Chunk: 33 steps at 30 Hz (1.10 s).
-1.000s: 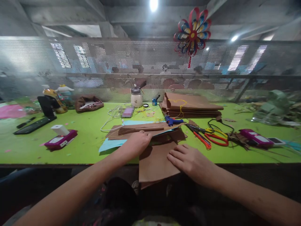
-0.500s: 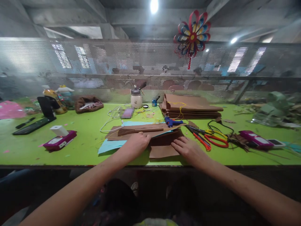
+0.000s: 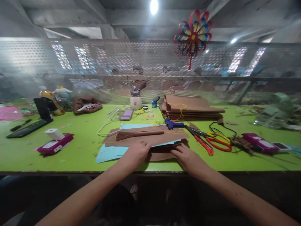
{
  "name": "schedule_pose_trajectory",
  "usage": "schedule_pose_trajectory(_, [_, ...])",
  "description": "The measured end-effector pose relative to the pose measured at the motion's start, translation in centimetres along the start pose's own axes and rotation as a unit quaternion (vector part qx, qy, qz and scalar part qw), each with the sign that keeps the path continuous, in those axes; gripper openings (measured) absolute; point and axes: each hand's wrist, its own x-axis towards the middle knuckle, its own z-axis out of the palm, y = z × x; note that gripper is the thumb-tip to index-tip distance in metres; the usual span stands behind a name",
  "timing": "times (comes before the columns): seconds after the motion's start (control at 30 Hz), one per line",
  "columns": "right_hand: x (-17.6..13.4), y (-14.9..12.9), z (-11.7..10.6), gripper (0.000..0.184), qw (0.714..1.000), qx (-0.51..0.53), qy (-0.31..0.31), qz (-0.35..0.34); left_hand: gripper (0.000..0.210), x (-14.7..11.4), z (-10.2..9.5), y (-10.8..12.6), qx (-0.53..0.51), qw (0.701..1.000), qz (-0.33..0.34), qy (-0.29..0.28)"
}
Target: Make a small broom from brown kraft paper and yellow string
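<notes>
My left hand (image 3: 138, 151) is closed on the near edge of a brown paper sheet (image 3: 150, 139) and a light blue paper sheet (image 3: 109, 153) beneath it, lifting them slightly. Under that raised edge lies a smaller brown paper piece (image 3: 162, 156). My right hand (image 3: 185, 155) has its fingers on this piece at its right side; the fingertips are partly hidden by the blue edge. A brown fan-shaped paper strip bundle (image 3: 141, 133) rests on top of the larger brown sheet.
A blue glue gun (image 3: 173, 124), red-handled pliers (image 3: 203, 145) and scissors (image 3: 221, 144) lie to the right. Behind stands a folded brown paper stack (image 3: 192, 108). A white jar (image 3: 135, 100) and a purple power box (image 3: 55, 144) stand on the green table (image 3: 80, 157).
The small brown piece has slid further under the raised sheets, so less of it shows. My right hand moved slightly left with it. The whole view has shifted a little.
</notes>
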Motion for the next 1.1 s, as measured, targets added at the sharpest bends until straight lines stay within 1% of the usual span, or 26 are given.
schedule_pose_trajectory(0.07, [0.4,0.0,-0.1,0.031,1.0,0.01,0.011,0.027,0.011,0.0,-0.1,-0.3,-0.011,1.0,-0.021,0.012])
schedule_pose_trajectory(0.13, [0.9,0.2,0.0,0.029,0.998,0.025,0.03,0.049,0.011,0.1,-0.6,-0.7,-0.013,0.999,-0.034,0.013])
schedule_pose_trajectory(0.2, [1.1,0.2,0.3,0.03,0.997,0.042,0.044,0.054,0.014,0.3,-1.2,-1.1,-0.011,0.999,-0.033,0.01])
schedule_pose_trajectory(0.3, [0.6,0.0,0.7,0.033,0.996,0.052,0.05,0.045,0.016,0.4,-1.8,-1.5,-0.017,1.0,-0.013,0.006])
schedule_pose_trajectory(0.4, [0.2,-0.6,1.1,0.035,0.998,0.041,0.04,0.039,0.016,0.3,-1.4,-1.5,-0.034,0.999,-0.005,0.003])
schedule_pose_trajectory(0.5, [0.8,-1.3,1.3,0.039,0.999,0.016,0.018,0.04,0.018,-0.1,-0.6,-1.4,-0.046,0.999,-0.003,0.0])
schedule_pose_trajectory(0.6, [1.4,-2.0,1.1,0.042,0.998,-0.007,-0.01,0.054,0.019,-0.5,-0.1,-1.2,-0.05,0.999,-0.008,0.02])
schedule_pose_trajectory(0.7, [0.8,-2.7,-0.1,0.037,0.997,-0.033,-0.036,0.063,0.016,-0.8,0.5,-1.2,-0.043,0.999,0.002,0.033])
schedule_pose_trajectory(0.77, [-0.4,-3.2,-1.4,0.033,0.996,-0.043,-0.044,0.067,0.014,-1.0,0.9,-1.1,-0.042,0.998,0.02,0.033])
schedule_pose_trajectory(0.83, [-1.5,-3.5,-3.2,0.028,0.995,-0.02,-0.062,0.079,0.015,-1.1,1.3,-1.0,-0.049,0.998,0.027,0.036])
schedule_pose_trajectory(0.9, [-1.8,-3.2,-4.9,0.02,0.992,0.023,-0.072,0.103,0.017,-1.2,1.5,-0.8,-0.059,0.997,0.025,0.041])
schedule_pose_trajectory(0.93, [-1.5,-2.7,-5.6,0.02,0.991,0.039,-0.062,0.115,0.017,-1.2,1.5,-0.7,-0.063,0.997,0.024,0.041])
schedule_pose_trajectory(1.0, [-0.2,-1.4,-6.5,0.023,0.99,0.053,-0.015,0.128,0.019,-1.4,1.2,-0.5,-0.071,0.996,0.023,0.039])
schedule_pose_trajectory(1.1, [2.9,1.2,-6.3,0.015,0.989,0.077,0.064,0.11,0.019,-1.6,0.4,-0.6,-0.089,0.995,0.03,0.031])
